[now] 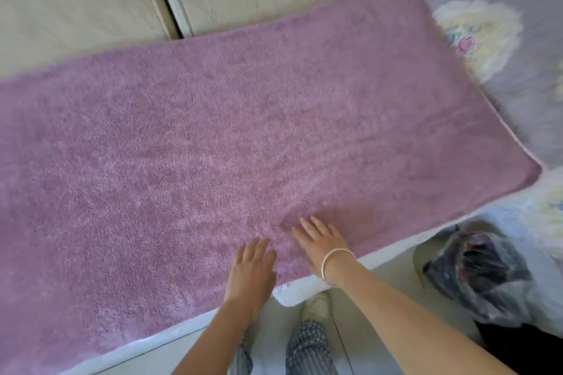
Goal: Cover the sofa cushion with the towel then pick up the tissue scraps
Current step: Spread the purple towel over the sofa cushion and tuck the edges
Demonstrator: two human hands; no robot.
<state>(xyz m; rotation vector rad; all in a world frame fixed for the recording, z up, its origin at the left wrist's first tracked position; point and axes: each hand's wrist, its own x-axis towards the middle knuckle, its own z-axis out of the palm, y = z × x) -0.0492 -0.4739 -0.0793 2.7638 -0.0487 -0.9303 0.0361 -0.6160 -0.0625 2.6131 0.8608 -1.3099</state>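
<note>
Towel [243, 131] lies spread over the sofa cushion [518, 94]; left hand [251, 268] and right hand [320, 240] press flat near its front edge, fingers straight; a dragging palm may rumple it or bare the cushion; tissue scraps not in view.

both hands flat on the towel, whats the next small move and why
Probably slide the right hand toward the right end of the towel while the left hand pins it: faint creases run out from it, and the rest lies flat.
</note>
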